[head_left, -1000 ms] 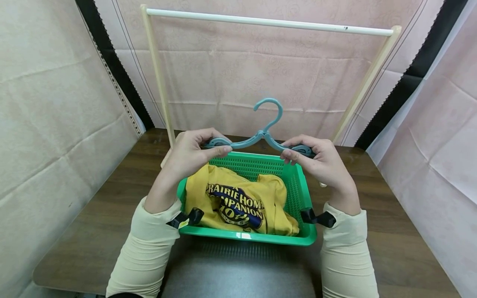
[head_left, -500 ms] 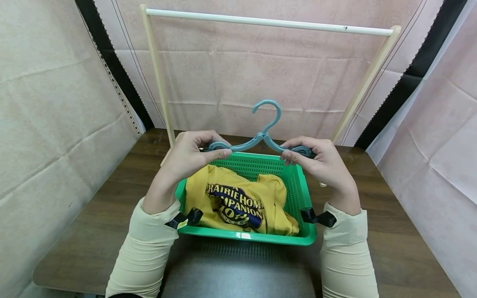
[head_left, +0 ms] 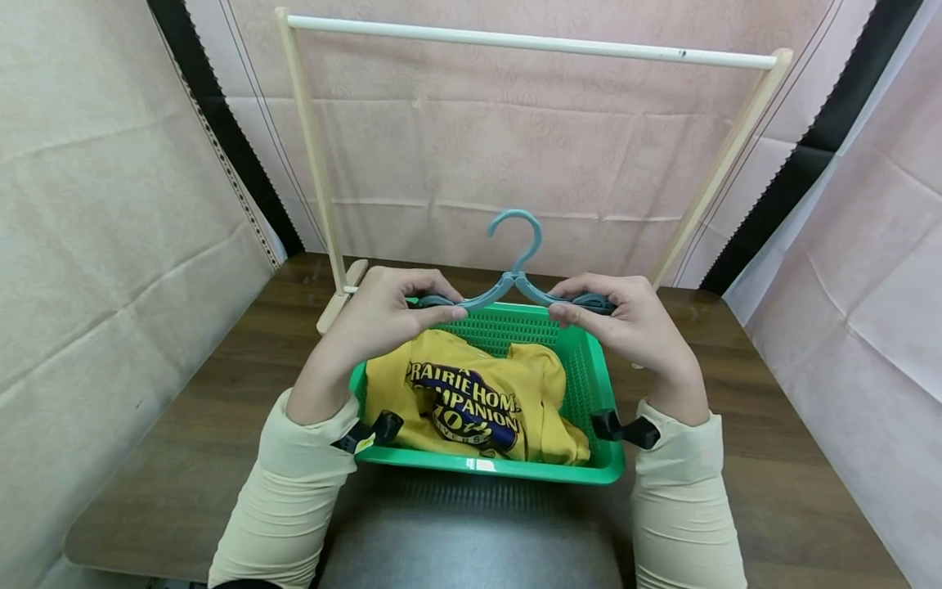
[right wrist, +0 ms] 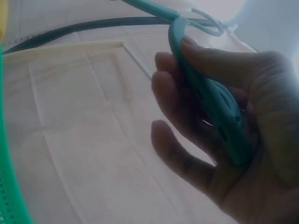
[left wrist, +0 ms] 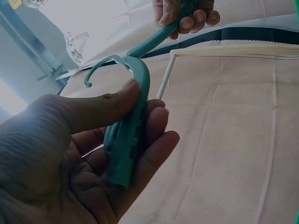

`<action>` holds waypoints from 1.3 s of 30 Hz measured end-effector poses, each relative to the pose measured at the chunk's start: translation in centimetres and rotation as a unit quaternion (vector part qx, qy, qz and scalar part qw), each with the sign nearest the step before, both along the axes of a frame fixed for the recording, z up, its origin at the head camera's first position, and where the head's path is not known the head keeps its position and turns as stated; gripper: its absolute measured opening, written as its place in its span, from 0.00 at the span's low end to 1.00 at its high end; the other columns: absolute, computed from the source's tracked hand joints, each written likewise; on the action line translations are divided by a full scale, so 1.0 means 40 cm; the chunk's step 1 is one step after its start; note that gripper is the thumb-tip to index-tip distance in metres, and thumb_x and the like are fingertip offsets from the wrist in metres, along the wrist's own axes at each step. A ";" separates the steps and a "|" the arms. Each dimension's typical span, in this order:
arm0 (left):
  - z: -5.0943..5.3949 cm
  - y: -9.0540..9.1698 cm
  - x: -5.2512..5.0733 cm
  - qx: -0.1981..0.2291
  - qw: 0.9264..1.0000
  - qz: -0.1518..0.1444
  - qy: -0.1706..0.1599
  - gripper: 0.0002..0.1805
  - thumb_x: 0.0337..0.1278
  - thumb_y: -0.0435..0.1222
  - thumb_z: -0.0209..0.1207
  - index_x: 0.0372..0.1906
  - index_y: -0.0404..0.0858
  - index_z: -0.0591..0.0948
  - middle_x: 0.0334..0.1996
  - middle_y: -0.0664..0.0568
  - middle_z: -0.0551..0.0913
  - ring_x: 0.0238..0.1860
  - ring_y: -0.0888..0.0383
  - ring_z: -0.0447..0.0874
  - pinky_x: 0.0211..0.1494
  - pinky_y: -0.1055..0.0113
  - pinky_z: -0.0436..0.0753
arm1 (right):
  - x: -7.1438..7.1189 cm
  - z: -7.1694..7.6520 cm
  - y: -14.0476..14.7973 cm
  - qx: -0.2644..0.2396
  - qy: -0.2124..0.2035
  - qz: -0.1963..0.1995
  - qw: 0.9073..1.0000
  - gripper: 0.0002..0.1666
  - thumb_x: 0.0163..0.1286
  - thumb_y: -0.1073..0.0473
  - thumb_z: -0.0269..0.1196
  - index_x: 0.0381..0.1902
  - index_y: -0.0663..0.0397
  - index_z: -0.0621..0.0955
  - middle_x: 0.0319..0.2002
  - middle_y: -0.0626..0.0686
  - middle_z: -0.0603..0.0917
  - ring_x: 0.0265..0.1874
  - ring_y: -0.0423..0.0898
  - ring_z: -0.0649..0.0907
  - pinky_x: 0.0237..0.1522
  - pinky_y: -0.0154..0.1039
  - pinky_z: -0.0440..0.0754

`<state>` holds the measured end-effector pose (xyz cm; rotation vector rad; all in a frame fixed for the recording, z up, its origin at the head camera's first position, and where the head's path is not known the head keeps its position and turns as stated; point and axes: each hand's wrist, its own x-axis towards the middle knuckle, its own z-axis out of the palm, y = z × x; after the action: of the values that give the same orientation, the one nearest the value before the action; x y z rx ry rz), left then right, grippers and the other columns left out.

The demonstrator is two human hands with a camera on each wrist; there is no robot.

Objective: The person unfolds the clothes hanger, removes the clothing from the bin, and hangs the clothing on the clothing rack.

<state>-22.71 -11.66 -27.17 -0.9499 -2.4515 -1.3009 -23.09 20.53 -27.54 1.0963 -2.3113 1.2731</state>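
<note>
Pale pink patterned cloth backdrop, crossed by fold creases and flanked by two black bands, rising behind a brown wood-grain desk. On the desk stands a cream-coloured garment rack with two slanting uprights joined at the top by a straight white rail.

Centre: a blue-green plastic clothes hanger with a curved hook and two downward-bowed arms, held level between the person's hands, below the rail and well apart from it, over the far rim of the basket. The hook points upward. The left hand pinches one hanger arm near its outer end, thumb laid along the near face and fingers curled behind. The right hand grips the opposite arm likewise; in the right wrist view one finger stands off from the plastic.

Beneath the hanger: a green perforated plastic basket containing a crumpled yellow fabric garment, its dark blue print lettered in yellow and facing up.

Foreground: two cream sleeves, each with a black strap at the cuff.
</note>
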 end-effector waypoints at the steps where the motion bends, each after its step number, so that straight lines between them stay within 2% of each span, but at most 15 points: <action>1: -0.001 0.001 -0.001 -0.005 1.000 0.001 0.001 0.02 0.59 0.41 0.71 0.36 0.50 0.89 0.30 0.59 0.87 0.28 0.59 0.79 0.33 0.62 0.78 | 0.000 0.000 -0.001 0.006 0.005 -0.003 1.000 0.11 0.66 0.69 0.68 0.44 0.50 0.87 0.29 0.46 0.88 0.26 0.42 0.84 0.31 0.32 0.82; 6: -0.005 0.008 -0.002 -0.030 1.000 0.004 0.006 0.03 0.59 0.39 0.71 0.37 0.49 0.89 0.29 0.59 0.86 0.26 0.59 0.77 0.30 0.62 0.75 | 0.000 -0.001 -0.007 0.056 0.045 -0.033 0.997 0.09 0.67 0.62 0.70 0.43 0.45 0.88 0.31 0.40 0.88 0.28 0.36 0.84 0.27 0.31 0.79; 9: -0.006 0.012 -0.003 -0.052 0.999 0.011 0.005 0.03 0.59 0.40 0.71 0.37 0.49 0.89 0.29 0.62 0.87 0.26 0.60 0.78 0.29 0.63 0.76 | 0.001 -0.002 -0.017 0.080 0.060 -0.047 0.994 0.07 0.67 0.59 0.71 0.43 0.44 0.88 0.33 0.38 0.88 0.31 0.35 0.84 0.31 0.31 0.80; 13: -0.006 0.006 -0.008 -0.083 0.996 0.028 -0.010 0.05 0.60 0.42 0.70 0.39 0.50 0.90 0.31 0.65 0.87 0.29 0.60 0.80 0.32 0.61 0.78 | 0.002 -0.001 -0.028 0.087 0.069 -0.044 0.993 0.07 0.66 0.59 0.72 0.42 0.46 0.88 0.34 0.38 0.88 0.35 0.35 0.84 0.37 0.32 0.82; 17: -0.007 -0.002 -0.012 -0.100 0.994 0.046 -0.015 0.05 0.60 0.43 0.70 0.40 0.50 0.91 0.35 0.64 0.87 0.34 0.60 0.81 0.36 0.61 0.79 | -0.003 -0.004 -0.026 0.094 0.070 -0.042 0.992 0.07 0.66 0.59 0.71 0.42 0.46 0.88 0.33 0.39 0.88 0.33 0.35 0.84 0.34 0.32 0.82; 21: -0.007 -0.007 -0.012 -0.102 0.993 0.062 -0.010 0.05 0.61 0.43 0.69 0.40 0.50 0.90 0.37 0.63 0.86 0.34 0.59 0.81 0.36 0.60 0.80 | -0.006 -0.009 -0.019 0.098 0.064 -0.047 0.992 0.06 0.67 0.59 0.71 0.42 0.46 0.88 0.33 0.39 0.88 0.31 0.36 0.84 0.31 0.32 0.82; 30: -0.010 -0.010 -0.018 -0.078 0.995 0.065 0.015 0.03 0.60 0.39 0.70 0.37 0.47 0.91 0.28 0.61 0.84 0.27 0.59 0.77 0.31 0.61 0.77 | -0.015 -0.016 -0.016 0.092 0.066 -0.043 0.993 0.06 0.67 0.60 0.71 0.42 0.48 0.88 0.32 0.40 0.88 0.29 0.36 0.84 0.28 0.32 0.82; 36: -0.011 -0.014 -0.022 -0.048 0.997 0.061 0.019 0.02 0.60 0.38 0.70 0.36 0.46 0.90 0.28 0.61 0.84 0.30 0.61 0.79 0.34 0.61 0.79 | -0.014 -0.012 -0.014 0.092 0.070 -0.048 0.992 0.06 0.67 0.59 0.70 0.42 0.46 0.88 0.30 0.37 0.87 0.26 0.33 0.84 0.27 0.32 0.82; 39: -0.010 -0.016 -0.021 -0.049 0.996 0.075 0.029 0.02 0.60 0.39 0.70 0.36 0.47 0.90 0.28 0.62 0.85 0.32 0.62 0.80 0.37 0.62 0.80 | -0.014 -0.014 -0.011 0.094 0.073 -0.051 0.992 0.06 0.68 0.58 0.70 0.42 0.45 0.88 0.30 0.37 0.87 0.25 0.33 0.83 0.26 0.32 0.81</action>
<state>-23.54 -12.30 -27.58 -0.7967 -2.5074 -1.0986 -23.67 20.07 -28.09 1.0729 -2.3785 0.9217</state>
